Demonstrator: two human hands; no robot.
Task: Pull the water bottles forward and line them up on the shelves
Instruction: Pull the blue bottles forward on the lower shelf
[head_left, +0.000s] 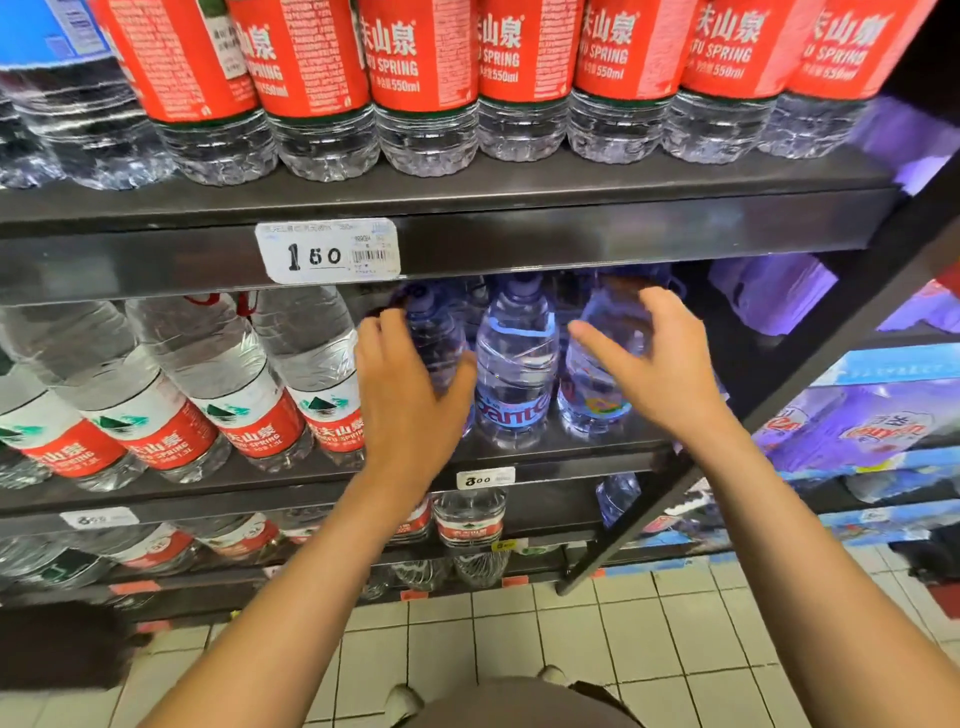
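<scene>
While both bare forearms reach up and forward to the middle shelf, the left hand wraps the left blue-tinted bottle, fingers curled behind it. The right hand cups the right bottle, thumb spread toward the centre bottle, which stands untouched between them near the shelf's front edge.

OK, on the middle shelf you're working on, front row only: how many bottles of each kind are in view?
Blue-tinted bottles: 3 (the left hand and the right hand each grip one)
Large red-and-white-label bottles: 4
Total: 7
</scene>
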